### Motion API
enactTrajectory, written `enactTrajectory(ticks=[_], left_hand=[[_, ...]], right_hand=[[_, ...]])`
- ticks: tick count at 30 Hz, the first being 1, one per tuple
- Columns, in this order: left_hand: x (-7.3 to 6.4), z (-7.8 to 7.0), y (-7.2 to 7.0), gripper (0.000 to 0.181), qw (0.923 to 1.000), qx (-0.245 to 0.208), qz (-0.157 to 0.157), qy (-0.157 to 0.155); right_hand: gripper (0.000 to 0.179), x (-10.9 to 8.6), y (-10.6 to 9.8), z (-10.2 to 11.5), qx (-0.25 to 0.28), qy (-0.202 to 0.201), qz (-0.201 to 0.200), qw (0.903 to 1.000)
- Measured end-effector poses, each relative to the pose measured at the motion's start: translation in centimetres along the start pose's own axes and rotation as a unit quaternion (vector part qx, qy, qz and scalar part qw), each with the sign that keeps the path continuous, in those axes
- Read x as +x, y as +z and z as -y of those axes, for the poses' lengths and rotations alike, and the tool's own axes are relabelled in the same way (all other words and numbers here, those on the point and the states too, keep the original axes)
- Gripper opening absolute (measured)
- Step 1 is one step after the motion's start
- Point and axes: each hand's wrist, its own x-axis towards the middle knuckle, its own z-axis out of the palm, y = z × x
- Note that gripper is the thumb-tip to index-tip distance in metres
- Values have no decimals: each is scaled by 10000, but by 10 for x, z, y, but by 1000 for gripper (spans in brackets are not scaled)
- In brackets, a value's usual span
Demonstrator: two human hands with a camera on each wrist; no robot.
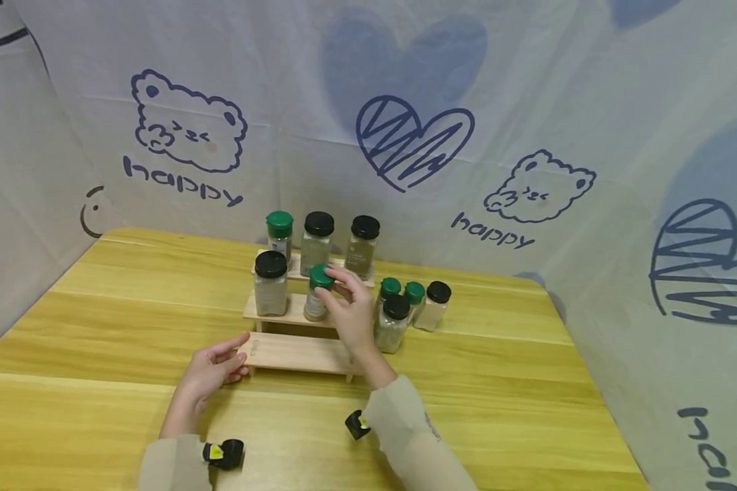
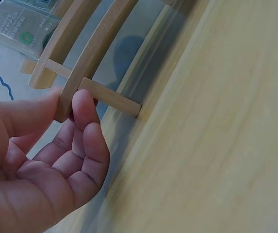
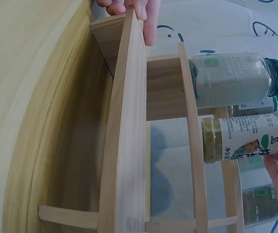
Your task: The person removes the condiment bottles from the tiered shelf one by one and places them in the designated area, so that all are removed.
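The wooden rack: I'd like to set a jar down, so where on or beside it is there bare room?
The bottom step is bare right of the left hand; so is the tabletop right of the four loose jars. Crowded: that cluster, and the top step under three jars.

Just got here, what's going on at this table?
A person's right hand holds a green-capped jar upright at the middle tier of a wooden rack; whether it touches the board is hard to tell. The left hand pinches the left end of the lowest tier. A black-capped jar stands on the middle tier, three jars on the top one. Four jars stand on the table, right of the rack.
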Motion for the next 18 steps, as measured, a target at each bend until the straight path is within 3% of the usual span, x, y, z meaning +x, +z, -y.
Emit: enactTrajectory(ticks=[18], left_hand=[[-1,-1,-1,44,10000,0,42,53]], right_hand=[[26,-8,-24,10,-127,-343,-244,9990]])
